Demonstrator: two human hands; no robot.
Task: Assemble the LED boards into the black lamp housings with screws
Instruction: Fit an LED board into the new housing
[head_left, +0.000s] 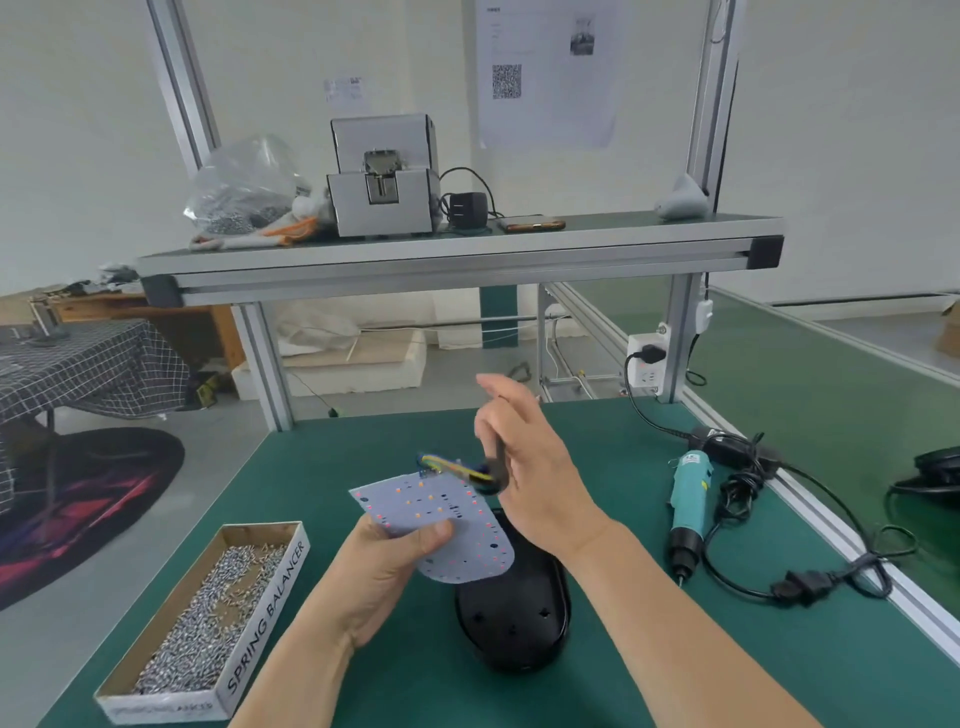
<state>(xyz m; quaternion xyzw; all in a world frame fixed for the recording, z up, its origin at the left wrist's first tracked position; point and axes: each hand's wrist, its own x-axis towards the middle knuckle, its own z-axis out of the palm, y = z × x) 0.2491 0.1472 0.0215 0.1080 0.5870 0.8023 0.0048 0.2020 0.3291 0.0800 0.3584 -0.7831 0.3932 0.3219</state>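
Seating looks next: your left fingers (434, 533) pinch the LED board (441, 501) above the black housing (514, 623), right fingers (491, 431) pinch its wire lead (452, 464); lower squarely.

LED board (447, 514) is covering the far end of the black housing (514, 623). Fingers of the left hand (384, 571) are hiding under the board; only the thumb is showing. The right hand (535, 478) is blurring, so its hold on the dark cable (497, 465) isn't resolving. The coloured wires (441, 462) at the board's top edge are smearing too. A black object (935, 470) is getting clipped by the right edge, same for a cardboard box (950, 332). Print on the wall sheet (545, 67) is coming through too small to read. Both forearms are running off the bottom.
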